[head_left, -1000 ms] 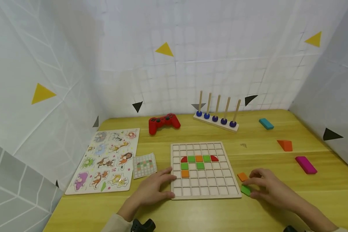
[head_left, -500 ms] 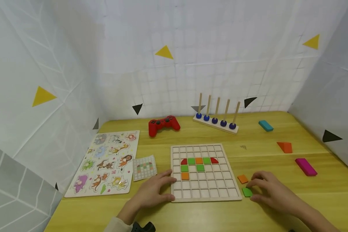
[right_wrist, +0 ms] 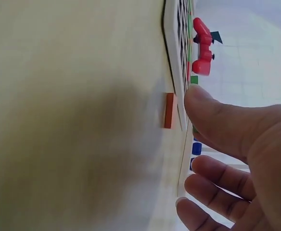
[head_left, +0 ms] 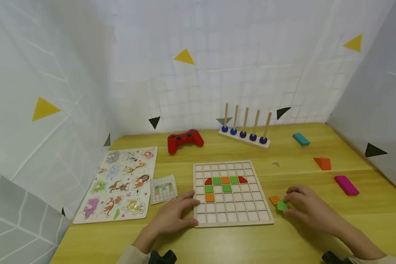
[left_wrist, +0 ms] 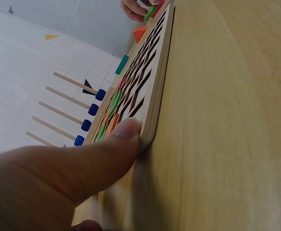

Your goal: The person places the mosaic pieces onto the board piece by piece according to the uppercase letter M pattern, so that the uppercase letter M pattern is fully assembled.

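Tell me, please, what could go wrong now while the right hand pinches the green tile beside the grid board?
The right hand pinches the green tile only by its fingertips, so it may slip. The loose orange tile lies right beside it and could be knocked. The left hand holds only one corner of the grid board, so it might shift.

open tabletop (head_left: 293, 242) near right, grid board (head_left: 231, 218) blocks centre

green tile (head_left: 282, 206), orange tile (head_left: 274, 200), red controller (head_left: 184, 140), pale grid board (head_left: 231, 220)
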The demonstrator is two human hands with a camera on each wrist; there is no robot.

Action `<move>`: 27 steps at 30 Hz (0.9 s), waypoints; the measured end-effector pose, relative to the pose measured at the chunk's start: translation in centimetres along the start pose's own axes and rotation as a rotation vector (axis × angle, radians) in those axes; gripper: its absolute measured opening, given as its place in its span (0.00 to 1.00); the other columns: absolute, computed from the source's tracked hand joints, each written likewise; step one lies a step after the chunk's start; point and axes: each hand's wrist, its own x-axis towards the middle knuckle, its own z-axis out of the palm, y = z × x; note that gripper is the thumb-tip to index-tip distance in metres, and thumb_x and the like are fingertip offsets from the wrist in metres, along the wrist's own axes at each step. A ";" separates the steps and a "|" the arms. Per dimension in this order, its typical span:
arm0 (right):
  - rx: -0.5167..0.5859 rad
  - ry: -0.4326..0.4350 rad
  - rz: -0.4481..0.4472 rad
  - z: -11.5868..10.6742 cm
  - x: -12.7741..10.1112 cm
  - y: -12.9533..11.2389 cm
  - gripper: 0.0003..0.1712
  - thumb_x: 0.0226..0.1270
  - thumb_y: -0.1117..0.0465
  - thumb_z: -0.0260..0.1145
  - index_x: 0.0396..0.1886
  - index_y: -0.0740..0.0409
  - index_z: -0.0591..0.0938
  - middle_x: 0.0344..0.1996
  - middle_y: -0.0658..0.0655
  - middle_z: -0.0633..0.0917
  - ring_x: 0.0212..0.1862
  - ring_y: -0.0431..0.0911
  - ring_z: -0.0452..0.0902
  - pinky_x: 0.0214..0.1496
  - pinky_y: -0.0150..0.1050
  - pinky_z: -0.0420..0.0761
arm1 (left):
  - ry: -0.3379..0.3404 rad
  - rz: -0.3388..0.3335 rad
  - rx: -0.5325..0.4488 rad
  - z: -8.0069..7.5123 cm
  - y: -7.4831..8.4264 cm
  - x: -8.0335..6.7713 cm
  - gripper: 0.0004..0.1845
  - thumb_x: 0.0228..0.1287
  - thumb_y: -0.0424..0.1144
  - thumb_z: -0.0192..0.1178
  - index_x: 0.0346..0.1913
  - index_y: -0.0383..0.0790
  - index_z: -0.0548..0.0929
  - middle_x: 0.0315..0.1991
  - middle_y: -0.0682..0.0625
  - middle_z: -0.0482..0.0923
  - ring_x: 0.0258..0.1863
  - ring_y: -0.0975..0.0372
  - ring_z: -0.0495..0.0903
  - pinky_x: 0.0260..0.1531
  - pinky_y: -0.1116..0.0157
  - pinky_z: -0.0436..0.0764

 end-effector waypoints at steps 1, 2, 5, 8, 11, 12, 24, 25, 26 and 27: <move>-0.007 0.020 -0.013 0.0 0.2 -0.1 0.18 0.45 0.57 0.81 0.34 0.36 0.82 0.43 0.48 0.81 0.43 0.42 0.74 0.42 0.39 0.80 | 0.000 -0.001 -0.003 -0.1 0.0 0.0 0.31 0.60 0.60 0.64 0.64 0.54 0.77 0.75 0.49 0.63 0.72 0.48 0.66 0.67 0.42 0.68; -0.006 0.028 -0.024 0.1 0.4 -0.1 0.19 0.45 0.57 0.81 0.34 0.37 0.82 0.44 0.49 0.81 0.44 0.42 0.74 0.42 0.39 0.80 | -0.003 -0.004 -0.005 -0.1 0.0 0.0 0.31 0.60 0.60 0.64 0.64 0.54 0.77 0.75 0.49 0.63 0.72 0.48 0.66 0.67 0.42 0.68; 0.002 0.030 -0.032 0.1 1.0 -0.5 0.17 0.45 0.56 0.81 0.34 0.37 0.83 0.44 0.49 0.81 0.45 0.43 0.74 0.43 0.40 0.79 | -0.011 -0.005 -0.013 -0.2 0.0 0.0 0.31 0.60 0.60 0.64 0.65 0.53 0.77 0.76 0.49 0.62 0.72 0.48 0.65 0.67 0.42 0.68; 0.025 0.016 -0.027 0.1 1.7 -1.1 0.16 0.48 0.56 0.80 0.34 0.38 0.83 0.45 0.51 0.81 0.46 0.46 0.75 0.44 0.43 0.80 | -0.015 -0.002 -0.012 -0.2 0.0 -0.1 0.31 0.61 0.60 0.63 0.65 0.53 0.77 0.76 0.48 0.62 0.73 0.48 0.65 0.67 0.42 0.68; 0.045 0.002 -0.019 0.0 2.8 -1.7 0.14 0.50 0.57 0.79 0.34 0.40 0.83 0.46 0.54 0.82 0.46 0.48 0.76 0.45 0.48 0.81 | -0.014 -0.002 -0.009 -0.2 0.1 -0.1 0.31 0.61 0.60 0.63 0.65 0.52 0.77 0.76 0.48 0.62 0.73 0.48 0.65 0.67 0.42 0.68; 0.049 -0.003 -0.016 0.0 3.2 -1.8 0.13 0.50 0.57 0.79 0.34 0.41 0.83 0.46 0.54 0.82 0.47 0.49 0.77 0.45 0.49 0.81 | -0.013 -0.002 -0.007 -0.3 0.1 -0.1 0.31 0.61 0.60 0.63 0.65 0.52 0.77 0.76 0.48 0.62 0.73 0.48 0.65 0.67 0.42 0.68; 0.092 -0.088 0.068 1.4 6.7 -2.8 0.08 0.57 0.57 0.75 0.37 0.51 0.87 0.44 0.55 0.81 0.47 0.49 0.75 0.49 0.51 0.80 | -0.006 -0.010 -0.006 -0.3 0.1 -0.1 0.31 0.61 0.60 0.64 0.65 0.53 0.77 0.76 0.49 0.62 0.73 0.47 0.65 0.67 0.42 0.68; 0.096 -0.090 0.074 1.5 6.8 -2.8 0.08 0.57 0.57 0.75 0.37 0.51 0.87 0.44 0.56 0.81 0.47 0.50 0.75 0.49 0.51 0.80 | -0.005 -0.009 -0.003 -0.3 0.1 -0.1 0.31 0.61 0.60 0.64 0.65 0.53 0.77 0.76 0.49 0.62 0.73 0.47 0.65 0.67 0.42 0.68; 0.099 -0.092 0.079 1.6 6.9 -2.8 0.08 0.57 0.58 0.75 0.36 0.52 0.87 0.44 0.56 0.81 0.47 0.50 0.75 0.49 0.51 0.80 | -0.002 -0.005 -0.002 -0.3 0.1 -0.1 0.31 0.61 0.60 0.64 0.65 0.53 0.77 0.76 0.49 0.62 0.73 0.47 0.65 0.67 0.42 0.68; 0.102 -0.094 0.081 1.7 6.9 -2.8 0.08 0.57 0.58 0.75 0.36 0.52 0.87 0.44 0.55 0.81 0.47 0.49 0.75 0.49 0.51 0.80 | -0.003 -0.001 -0.002 -0.3 0.1 -0.1 0.31 0.61 0.60 0.64 0.64 0.53 0.77 0.76 0.49 0.62 0.72 0.47 0.65 0.67 0.42 0.68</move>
